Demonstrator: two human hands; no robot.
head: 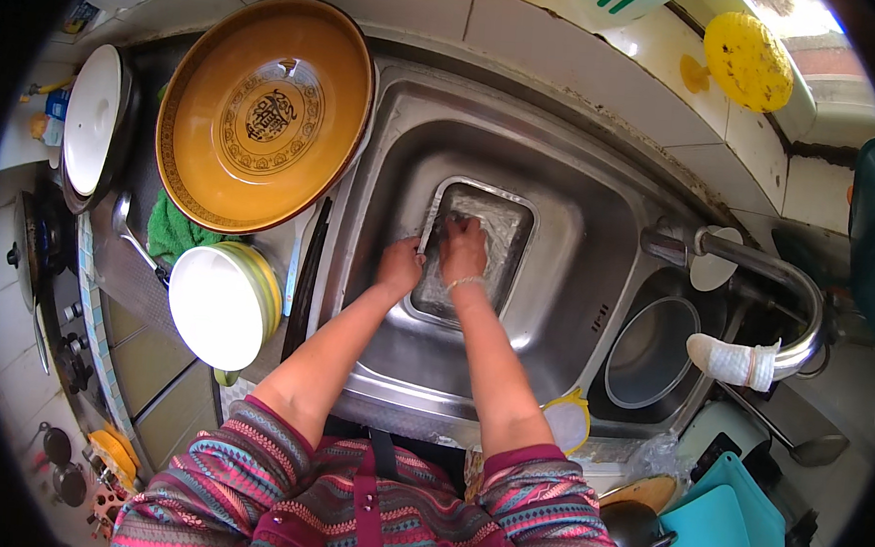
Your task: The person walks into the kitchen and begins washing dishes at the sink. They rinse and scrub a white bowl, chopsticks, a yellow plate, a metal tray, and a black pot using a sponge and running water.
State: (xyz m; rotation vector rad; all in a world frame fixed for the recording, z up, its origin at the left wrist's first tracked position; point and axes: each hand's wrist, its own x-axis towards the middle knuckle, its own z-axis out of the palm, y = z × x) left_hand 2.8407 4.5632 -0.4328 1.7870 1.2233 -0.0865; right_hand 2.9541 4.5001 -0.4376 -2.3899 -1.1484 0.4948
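Observation:
A rectangular metal tray (526, 204) lies in the stainless steel sink basin (572, 282), its inside wet and shiny. My left hand (400, 264) grips the tray's left rim. Inside the tray is my right hand (461, 249), fingers bent down on a small dark thing that is mostly hidden; I cannot tell what it is. Left of the basin a large orange-brown round tray (327, 116) leans over the drainboard. Below it stand stacked bowls, a white one (216, 309) on top, beside a green cloth (177, 227) and a ladle (132, 228).
A curved faucet (791, 272) with a white cloth-wrapped spout reaches over the right side. Beneath it a grey pot (654, 354) sits in the small basin. A yellow-rimmed strainer (569, 424) lies at the front edge. Turquoise boards (715, 531) stand at lower right, a white lid (92, 121) at far left.

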